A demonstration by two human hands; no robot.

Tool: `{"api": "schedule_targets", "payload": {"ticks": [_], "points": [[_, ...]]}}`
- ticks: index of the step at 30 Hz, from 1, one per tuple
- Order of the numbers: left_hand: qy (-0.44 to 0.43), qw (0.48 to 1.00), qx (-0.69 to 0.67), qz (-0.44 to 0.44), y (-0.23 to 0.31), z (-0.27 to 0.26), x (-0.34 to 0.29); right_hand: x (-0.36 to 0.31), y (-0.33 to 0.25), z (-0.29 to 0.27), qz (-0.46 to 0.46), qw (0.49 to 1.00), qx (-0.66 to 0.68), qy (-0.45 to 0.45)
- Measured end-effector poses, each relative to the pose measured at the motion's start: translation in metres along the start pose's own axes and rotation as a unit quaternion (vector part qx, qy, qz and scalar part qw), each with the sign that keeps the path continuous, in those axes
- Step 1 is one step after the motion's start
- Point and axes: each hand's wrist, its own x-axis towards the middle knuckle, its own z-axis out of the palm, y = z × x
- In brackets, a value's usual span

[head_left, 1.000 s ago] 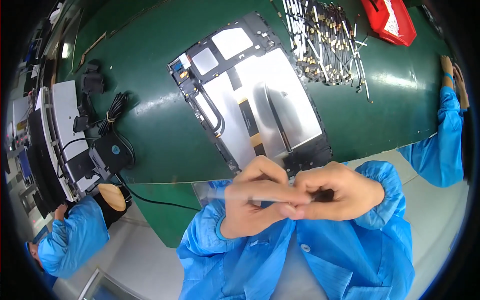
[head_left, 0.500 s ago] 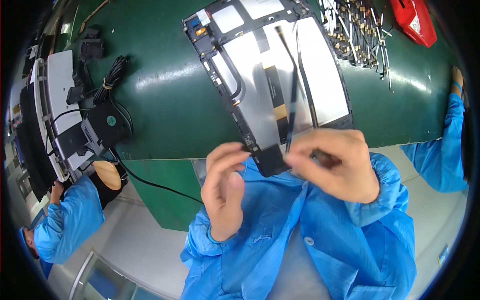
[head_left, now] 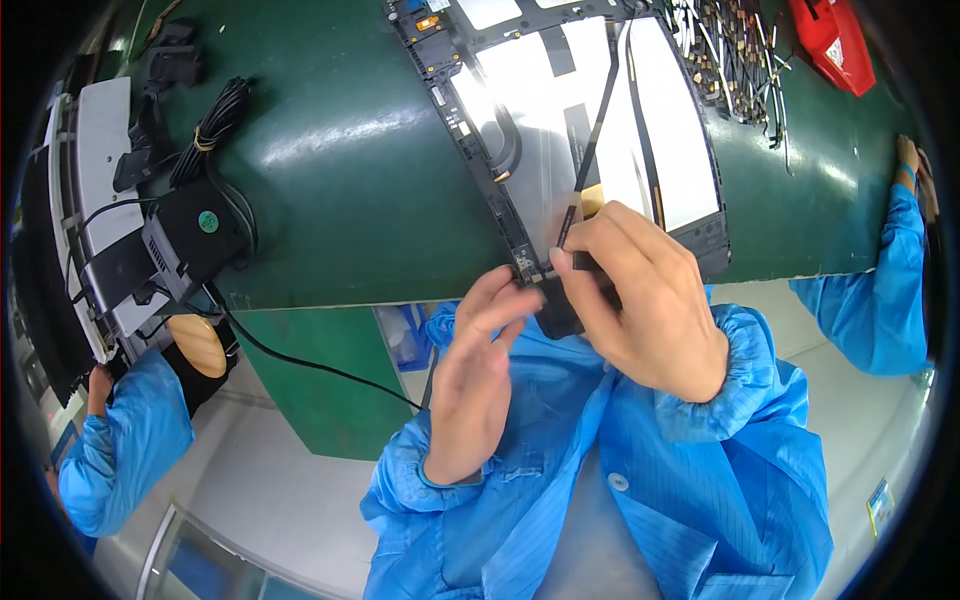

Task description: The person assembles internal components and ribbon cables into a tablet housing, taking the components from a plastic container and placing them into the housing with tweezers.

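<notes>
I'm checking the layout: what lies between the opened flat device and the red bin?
A pile of thin strips lies between the opened flat device and the red bin, as the head view shows.

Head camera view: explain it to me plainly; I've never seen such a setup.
There is no robot here, only a person's two bare hands, seen from above by a wide fisheye camera worn on the head. The right hand pinches a thin, flexible black strip over a flat, black-framed panel with shiny silver plates. The left hand is by the panel's near left corner; blur hides whether it touches. On the glossy green table lie a heap of thin black-and-white strips, a red plastic bin and a coiled black cable.
</notes>
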Motion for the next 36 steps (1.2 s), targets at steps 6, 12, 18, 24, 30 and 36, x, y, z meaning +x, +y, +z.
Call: {"api": "schedule_targets", "payload": {"ticks": [6,12,18,24,30,36], "points": [[-0.019,0.998,0.052,0.038,0.000,-0.001,0.006,0.002,-0.002,-0.001,0.010,1.000,0.001,0.006],[0.078,0.957,0.187,0.209,-0.010,0.000,0.035,0.002,-0.003,-0.003,-0.002,1.000,-0.021,-0.020],[0.083,0.956,0.199,0.201,-0.008,0.000,0.046,0.005,-0.005,-0.008,0.004,0.999,-0.001,-0.050],[0.090,0.951,0.210,0.208,-0.012,0.000,0.047,0.006,-0.005,-0.006,0.007,0.999,-0.011,-0.037],[0.080,0.955,0.191,0.212,-0.014,0.005,0.048,0.006,-0.006,-0.005,0.019,0.999,-0.019,-0.036],[0.093,0.908,0.324,0.248,-0.009,0.002,0.052,0.007,-0.007,-0.004,0.012,0.999,-0.017,-0.025]]}}
